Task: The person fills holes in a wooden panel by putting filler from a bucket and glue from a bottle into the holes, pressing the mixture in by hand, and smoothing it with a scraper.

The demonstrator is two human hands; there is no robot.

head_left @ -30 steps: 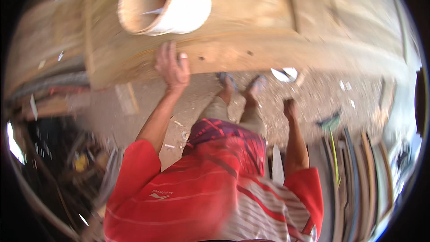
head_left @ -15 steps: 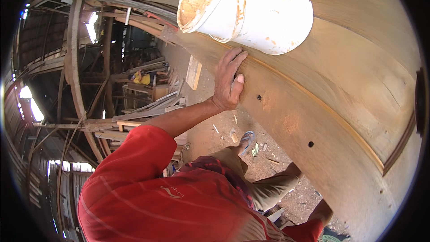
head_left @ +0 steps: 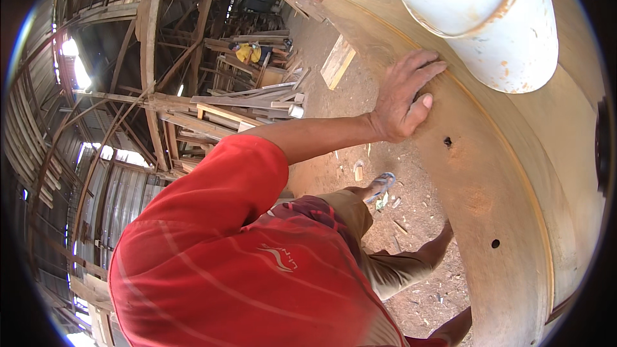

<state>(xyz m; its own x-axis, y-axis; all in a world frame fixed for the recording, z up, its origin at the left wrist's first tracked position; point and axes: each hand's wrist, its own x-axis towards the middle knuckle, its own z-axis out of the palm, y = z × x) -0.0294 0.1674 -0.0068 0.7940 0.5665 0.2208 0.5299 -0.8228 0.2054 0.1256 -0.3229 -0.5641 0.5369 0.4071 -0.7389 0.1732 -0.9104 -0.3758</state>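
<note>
My left hand (head_left: 406,97) rests on the edge strip of a large wooden panel (head_left: 472,173). Its fingers are stretched out over the wood, the thumb is apart, and nothing is held. Just beyond the fingertips, a white bucket (head_left: 491,32) with orange-brown smears lies tilted on the panel. Two dark holes (head_left: 495,243) and pale orange patches of filler or dust mark the strip below the hand. Of my right arm only the forearm (head_left: 455,329) shows at the bottom; it passes behind the panel's edge, so that hand is hidden.
Wood scraps and litter lie on the dirt floor (head_left: 411,283) around my sandalled foot (head_left: 382,184). Stacked planks (head_left: 257,99) fill the left side, with a person in yellow (head_left: 247,53) among them. Timber posts (head_left: 152,32) stand farther left.
The view has swung left, so the bucket, panel and my left hand appear farther right. My left hand stays flat on the panel's edge. Less of my right forearm shows.
</note>
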